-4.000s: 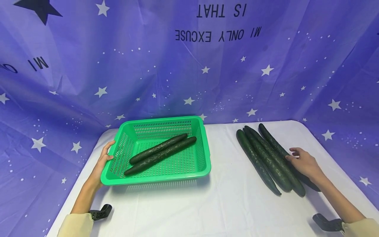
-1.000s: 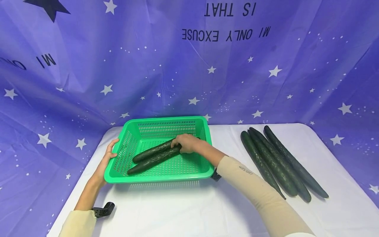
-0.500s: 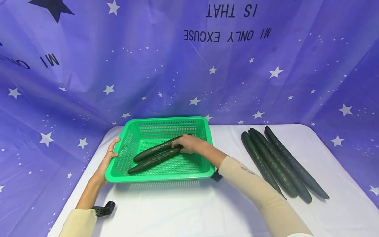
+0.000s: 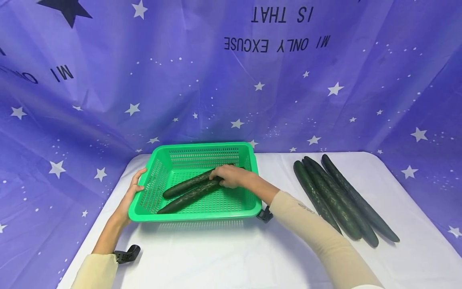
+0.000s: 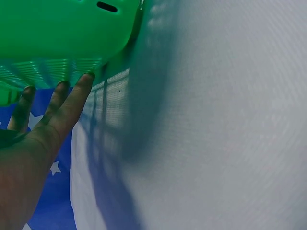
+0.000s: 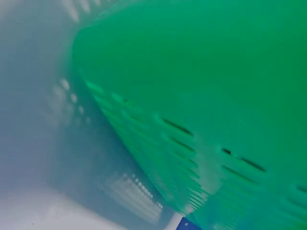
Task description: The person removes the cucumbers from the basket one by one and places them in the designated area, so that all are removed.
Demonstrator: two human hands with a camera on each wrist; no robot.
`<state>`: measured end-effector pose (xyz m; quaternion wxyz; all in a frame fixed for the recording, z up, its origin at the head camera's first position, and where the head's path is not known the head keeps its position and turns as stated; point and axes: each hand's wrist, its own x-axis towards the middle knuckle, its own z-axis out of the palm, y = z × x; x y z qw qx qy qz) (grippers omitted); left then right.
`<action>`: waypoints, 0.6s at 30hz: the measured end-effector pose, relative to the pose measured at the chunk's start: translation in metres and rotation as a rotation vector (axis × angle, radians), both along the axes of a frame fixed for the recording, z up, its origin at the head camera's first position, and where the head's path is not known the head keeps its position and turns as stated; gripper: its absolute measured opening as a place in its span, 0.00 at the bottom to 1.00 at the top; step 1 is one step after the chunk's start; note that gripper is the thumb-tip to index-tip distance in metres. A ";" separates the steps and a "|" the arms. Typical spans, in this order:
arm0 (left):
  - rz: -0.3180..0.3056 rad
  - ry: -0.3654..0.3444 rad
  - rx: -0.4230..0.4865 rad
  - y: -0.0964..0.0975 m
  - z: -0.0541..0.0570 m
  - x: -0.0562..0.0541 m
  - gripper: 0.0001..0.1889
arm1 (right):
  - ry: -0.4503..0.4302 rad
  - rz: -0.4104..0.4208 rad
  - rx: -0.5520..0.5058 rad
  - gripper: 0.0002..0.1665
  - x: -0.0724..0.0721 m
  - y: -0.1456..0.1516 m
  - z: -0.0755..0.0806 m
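Note:
In the head view, a green plastic basket (image 4: 195, 217) with slotted walls stands left of the table's middle. Inside it, two dark green cucumbers lie side by side, a far one (image 4: 185, 186) and a near one (image 4: 189, 198). My right hand (image 4: 229, 176) reaches over the right rim and grips the near cucumber, hiding part of both. My left hand (image 4: 130, 196) holds the basket's left side, thumb at the rim; in the left wrist view its fingertips (image 5: 87, 76) press the outer slotted wall. The right wrist view shows the basket's outer wall (image 6: 158, 81), my right hand hidden.
Several cucumbers (image 4: 335, 196) lie slantwise, close together, on the right side of the white-covered table (image 4: 202, 257). A purple star-patterned curtain (image 4: 231, 80) hangs behind and at both sides. A black wrist mount (image 4: 128, 254) is worn on the left forearm.
Four seconds ago my right hand was over the cucumbers at the right; it has since moved left into the basket. The near cucumber's left end has shifted slightly toward the front rim.

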<state>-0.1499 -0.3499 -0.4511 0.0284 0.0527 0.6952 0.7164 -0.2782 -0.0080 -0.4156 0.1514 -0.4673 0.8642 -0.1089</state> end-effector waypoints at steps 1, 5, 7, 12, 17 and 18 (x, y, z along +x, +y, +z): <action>0.000 0.000 -0.003 0.000 0.000 0.000 0.29 | 0.006 0.006 -0.007 0.24 0.000 0.000 0.002; 0.001 -0.001 -0.012 -0.001 0.001 -0.001 0.29 | 0.049 0.038 -0.057 0.24 0.000 0.005 0.012; 0.003 -0.004 -0.015 -0.001 0.001 -0.002 0.29 | 0.075 0.055 -0.087 0.22 0.000 0.009 0.020; 0.015 -0.007 -0.028 -0.001 0.002 -0.001 0.29 | 0.100 0.079 -0.157 0.21 0.004 0.020 0.037; 0.006 -0.006 -0.016 0.000 0.001 0.000 0.29 | 0.096 0.059 -0.214 0.22 0.012 0.026 0.052; 0.002 -0.005 -0.010 0.000 0.001 0.000 0.29 | 0.101 0.052 -0.234 0.23 0.014 0.029 0.056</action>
